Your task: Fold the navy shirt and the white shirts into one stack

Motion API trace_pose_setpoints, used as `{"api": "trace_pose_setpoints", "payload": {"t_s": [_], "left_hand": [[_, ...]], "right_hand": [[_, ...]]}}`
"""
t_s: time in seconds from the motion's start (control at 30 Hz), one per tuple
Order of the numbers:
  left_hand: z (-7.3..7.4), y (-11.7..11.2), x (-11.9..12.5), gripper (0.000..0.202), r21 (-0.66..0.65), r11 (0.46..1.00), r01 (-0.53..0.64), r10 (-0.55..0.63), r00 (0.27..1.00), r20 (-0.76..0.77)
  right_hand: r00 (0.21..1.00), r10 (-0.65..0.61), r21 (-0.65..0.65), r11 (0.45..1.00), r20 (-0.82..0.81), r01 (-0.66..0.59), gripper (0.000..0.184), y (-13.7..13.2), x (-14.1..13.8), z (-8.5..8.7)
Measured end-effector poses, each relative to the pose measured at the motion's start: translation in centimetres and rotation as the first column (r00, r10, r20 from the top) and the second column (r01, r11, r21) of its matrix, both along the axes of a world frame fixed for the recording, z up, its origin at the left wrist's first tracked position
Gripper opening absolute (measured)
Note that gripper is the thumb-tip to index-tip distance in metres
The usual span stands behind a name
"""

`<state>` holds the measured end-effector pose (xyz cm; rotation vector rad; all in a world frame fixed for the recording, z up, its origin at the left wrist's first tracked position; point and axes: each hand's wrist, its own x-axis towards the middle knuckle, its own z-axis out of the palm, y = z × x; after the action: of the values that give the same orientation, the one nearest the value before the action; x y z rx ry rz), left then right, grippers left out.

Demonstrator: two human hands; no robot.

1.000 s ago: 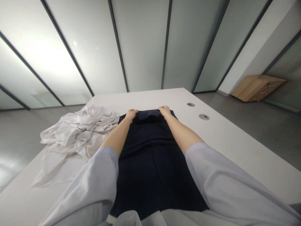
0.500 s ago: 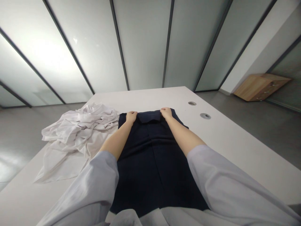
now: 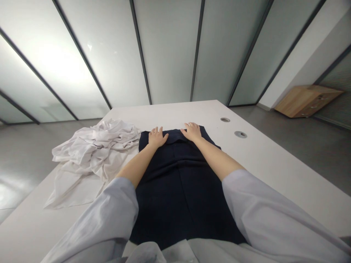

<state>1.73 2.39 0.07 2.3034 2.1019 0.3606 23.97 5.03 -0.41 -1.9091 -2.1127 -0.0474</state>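
So both hands were flat on the dark navy garment (image 3: pixel 175 190), which was laid out lengthwise down the middle of the white tabletop (image 3: pixel 274 168). It ran from the near edge, by the person's body, up toward the far edge. The left hand (image 3: pixel 157 137) was open, palm down and fingers spread, resting on the far left corner of the garment. The right hand (image 3: pixel 192 131) was the same deal, open and flat with nothing gripped, on the far right corner. The folded top bit of the fabric sat between them. Both arms had light grey sleeves (image 3: pixel 263 219) pushed up to about the elbow.

A crumpled white cloth (image 3: pixel 93 149) was piled by the left edge of the tabletop, just beside the navy piece and touching it near the left hand. Two round cable holes (image 3: pixel 240 134) sat toward the right edge, well apart from the garment. A wooden cabinet (image 3: pixel 307 100) stood on the floor past the far right corner, by the frosted glass wall (image 3: pixel 170 54).
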Motion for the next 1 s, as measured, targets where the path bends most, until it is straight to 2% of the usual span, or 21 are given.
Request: {"api": "trace_pose_setpoints", "payload": {"t_s": [0.1,0.17,0.3,0.43,0.53,0.63,0.73,0.83,0.9,1.0], "left_hand": [[-0.6,0.4,0.6,0.081,-0.214,0.975,-0.06,0.055,0.998,-0.028],[-1.1,0.7,0.6,0.085,-0.251,0.964,-0.082,0.065,0.995,-0.076],[-1.5,0.8,0.2,0.087,-0.247,0.966,-0.081,0.055,0.992,-0.112],[-0.6,-0.7,-0.8,0.079,-0.17,0.985,-0.027,0.005,0.992,-0.129],[0.8,-3.0,-1.7,0.069,-0.124,0.992,0.017,-0.037,0.986,-0.165],[1.9,-5.6,-2.1,0.06,-0.155,0.987,0.051,-0.084,0.973,-0.213],[2.0,-7.9,-1.9,0.066,-0.274,0.96,0.061,-0.129,0.963,-0.238],[1.4,-9.4,-1.2,0.076,-0.365,0.929,0.055,-0.144,0.964,-0.222],[1.0,-9.8,-0.9,0.081,-0.376,0.926,0.041,-0.128,0.969,-0.209],[0.7,-9.1,-0.4,0.087,-0.36,0.933,0.007,-0.082,0.977,-0.195]], "right_hand": [[0.999,-0.037,-0.234,0.972,-0.001,0.036,0.072,0.0,0.0,-0.9],[0.996,-0.094,-0.308,0.947,-0.002,0.089,0.076,0.0,0.4,-1.4],[0.995,-0.094,-0.306,0.949,-0.024,0.082,0.074,0.0,1.6,-1.5],[1.0,0.009,-0.234,0.972,-0.024,-0.014,0.063,-0.9,3.1,-0.9],[0.991,0.083,-0.119,0.99,0.103,-0.071,0.057,-3.1,4.0,-0.2],[0.982,0.08,-0.076,0.995,0.171,-0.068,0.049,-6.4,3.9,0.6],[0.979,0.108,-0.165,0.983,0.172,-0.079,0.059,-9.8,2.9,1.2],[0.979,0.136,-0.277,0.957,0.15,-0.09,0.074,-11.9,2.0,1.3],[0.986,0.138,-0.336,0.937,0.096,-0.098,0.083,-11.9,1.7,1.2],[0.994,0.113,-0.384,0.917,-0.011,-0.108,0.09,-10.0,1.8,1.1]]}}
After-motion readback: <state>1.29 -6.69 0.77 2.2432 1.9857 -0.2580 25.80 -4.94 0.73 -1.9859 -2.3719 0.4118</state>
